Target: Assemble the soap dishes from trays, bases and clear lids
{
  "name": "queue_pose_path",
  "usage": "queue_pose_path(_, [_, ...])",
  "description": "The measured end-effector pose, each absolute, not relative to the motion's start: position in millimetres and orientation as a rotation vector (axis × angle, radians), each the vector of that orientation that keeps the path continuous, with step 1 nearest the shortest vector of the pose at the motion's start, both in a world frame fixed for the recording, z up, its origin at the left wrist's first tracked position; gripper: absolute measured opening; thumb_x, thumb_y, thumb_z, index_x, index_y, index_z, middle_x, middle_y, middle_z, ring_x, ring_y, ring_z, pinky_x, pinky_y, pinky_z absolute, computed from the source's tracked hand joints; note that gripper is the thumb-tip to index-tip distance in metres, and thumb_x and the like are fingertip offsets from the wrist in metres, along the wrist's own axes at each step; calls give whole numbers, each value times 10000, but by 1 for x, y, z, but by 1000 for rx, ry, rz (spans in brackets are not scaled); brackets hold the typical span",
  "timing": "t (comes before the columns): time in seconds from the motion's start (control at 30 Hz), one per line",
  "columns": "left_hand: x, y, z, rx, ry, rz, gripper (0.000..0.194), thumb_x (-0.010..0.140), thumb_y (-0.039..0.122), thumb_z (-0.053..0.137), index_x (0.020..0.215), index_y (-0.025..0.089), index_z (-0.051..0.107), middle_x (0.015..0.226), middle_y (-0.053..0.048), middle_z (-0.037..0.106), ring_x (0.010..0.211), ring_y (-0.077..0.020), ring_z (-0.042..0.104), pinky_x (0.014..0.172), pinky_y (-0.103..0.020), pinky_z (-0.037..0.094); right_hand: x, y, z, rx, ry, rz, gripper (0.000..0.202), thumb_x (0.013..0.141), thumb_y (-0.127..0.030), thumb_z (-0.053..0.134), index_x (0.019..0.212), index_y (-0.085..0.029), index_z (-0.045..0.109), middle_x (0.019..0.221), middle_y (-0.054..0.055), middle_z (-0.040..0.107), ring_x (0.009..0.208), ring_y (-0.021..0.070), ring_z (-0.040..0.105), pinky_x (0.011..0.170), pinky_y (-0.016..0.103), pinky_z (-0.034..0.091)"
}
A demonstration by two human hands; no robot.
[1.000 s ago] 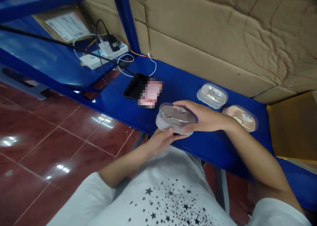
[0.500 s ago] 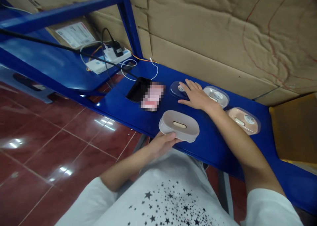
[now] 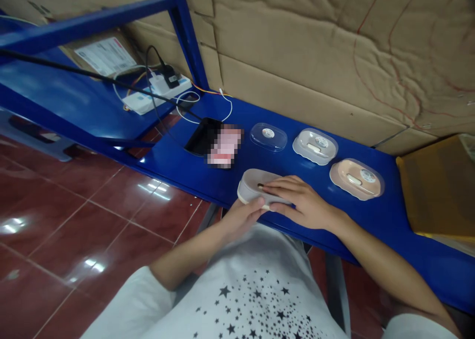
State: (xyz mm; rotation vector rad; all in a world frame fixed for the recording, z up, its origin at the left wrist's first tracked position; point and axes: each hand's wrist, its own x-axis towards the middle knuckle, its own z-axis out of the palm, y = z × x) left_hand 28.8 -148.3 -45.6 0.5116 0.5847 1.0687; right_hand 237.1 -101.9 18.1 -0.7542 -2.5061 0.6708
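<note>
A pale grey oval box point(image 3: 249, 181) is held over the front edge of the blue shelf point(image 3: 178, 168). My left hand point(image 3: 245, 217) grips its near side, thumb on the wall. My right hand point(image 3: 302, 203) lies across the box's top and right end, with the fingers over the middle. Behind, a clear oval lid point(image 3: 272, 140) with a round sticker lies on the shelf. To its right sit a white box point(image 3: 313, 153) and a peach box point(image 3: 351, 183), each under a clear lid with a sticker.
A phone point(image 3: 225, 146) with a blurred screen leans by a black holder point(image 3: 200, 138). Cables run to a white power strip point(image 3: 143, 101) at left. Cardboard point(image 3: 289, 57) stands behind; a yellow-brown package point(image 3: 438, 190) is at right.
My right hand has left the clear lid at the back and come down onto the grey box. The clear lid now shows in full. My left hand still holds the box.
</note>
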Motion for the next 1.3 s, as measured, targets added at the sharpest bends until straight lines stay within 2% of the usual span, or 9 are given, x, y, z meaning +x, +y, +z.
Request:
queue_pose_path(0.2, [18, -149, -30, 429, 659, 985, 431, 950, 339, 839, 1325, 163, 718, 1338, -130, 783, 1305, -294, 723, 1215, -507, 512, 240, -83, 14, -831, -2367, 698, 364, 1137, -416, 530, 1407, -273, 728, 1365, 80, 794, 1287, 267, 742, 1077, 490, 585])
queue_pose_path(0.33, [6, -160, -27, 344, 729, 921, 360, 954, 330, 836, 1236, 126, 742, 1236, -142, 814, 1249, -295, 759, 1194, -480, 538, 239, -67, 10, -952, -2429, 540, 401, 1143, -458, 489, 1383, -256, 738, 1402, 94, 777, 1301, 287, 729, 1078, 500, 569])
queue_pose_path(0.6, [-10, -176, -25, 475, 936, 774, 607, 884, 629, 835, 1094, 64, 765, 1125, -222, 836, 1080, -329, 818, 992, -422, 656, 214, -35, -11, -1067, -2735, 148, 476, 1120, -436, 534, 1451, -137, 701, 1518, 175, 693, 1424, 360, 629, 1189, 549, 458])
queue_pose_path(0.73, [-16, -176, -23, 575, 1018, 658, 681, 890, 753, 744, 1042, 89, 731, 1063, -237, 842, 860, -299, 839, 738, -366, 679, 216, -31, -2, -1016, -2756, 186, 550, 1111, -486, 533, 1540, -154, 625, 1590, 179, 631, 1491, 355, 570, 1228, 553, 438])
queue_pose_path(0.87, [-22, -178, -25, 608, 1058, 554, 715, 904, 809, 670, 1072, 114, 698, 954, -222, 846, 752, -288, 827, 626, -359, 663, 260, -14, 25, -1153, -2660, 134, 595, 1087, -498, 549, 1609, -213, 552, 1694, 180, 513, 1567, 384, 475, 1279, 613, 365])
queue_pose_path(1.03, [-24, -175, -28, 658, 988, 410, 814, 925, 833, 609, 1170, 73, 765, 964, -231, 845, 769, -273, 831, 611, -313, 652, 329, 25, 30, -1681, -2529, 148, 1069, 831, -539, 837, 1733, -281, 324, 1828, 203, 224, 1657, 533, 227, 1255, 799, 226])
queue_pose_path(1.1, [-24, -173, -27, 652, 973, 398, 820, 915, 839, 617, 1149, 71, 783, 982, -237, 844, 767, -268, 829, 597, -297, 645, 343, 37, 21, -1799, -2482, 253, 1146, 784, -540, 861, 1738, -258, 292, 1810, 223, 254, 1651, 523, 251, 1263, 782, 240])
queue_pose_path(1.2, [-22, -172, -22, 674, 922, 343, 805, 941, 828, 587, 1138, 75, 794, 993, -240, 842, 752, -273, 824, 566, -310, 645, 351, 45, 14, -1732, -2439, 390, 1069, 786, -523, 849, 1690, -208, 374, 1705, 231, 436, 1563, 464, 434, 1262, 659, 361])
queue_pose_path(1.3, [-17, -178, -16, 740, 831, 331, 638, 966, 717, 658, 1075, 103, 792, 970, -203, 840, 735, -257, 812, 543, -306, 640, 350, 37, 30, -1639, -2400, 492, 1000, 791, -540, 857, 1631, -187, 444, 1610, 232, 534, 1462, 429, 541, 1238, 579, 424])
